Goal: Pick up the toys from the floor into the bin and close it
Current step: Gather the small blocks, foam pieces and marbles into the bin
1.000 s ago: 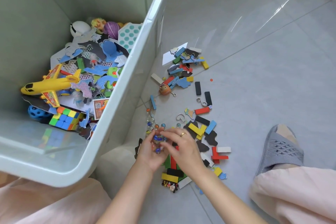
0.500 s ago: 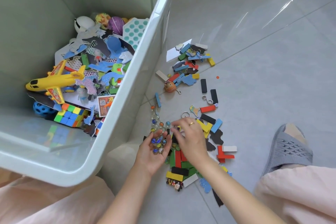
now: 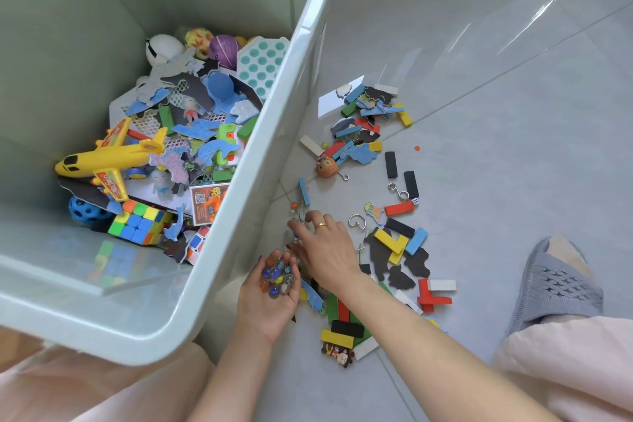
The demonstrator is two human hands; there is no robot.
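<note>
**Marbles gathered in the palm, reach moves up the floor**

Marbles (image 3: 278, 277) now lie heaped in the cupped left hand (image 3: 270, 298), palm up beside the bin (image 3: 239, 202), more of them than a second ago. The right hand (image 3: 325, 247) has moved from the palm toward the last loose marbles (image 3: 295, 212) by the bin wall, fingers bent down over them; whether it pinches one I cannot tell. Blocks (image 3: 394, 243), puzzle pieces and key rings (image 3: 356, 222) remain scattered on the floor (image 3: 496, 147). Judging by this, collection is well short of done; the handful probably goes into the bin soon, and no lid is in view.
</note>
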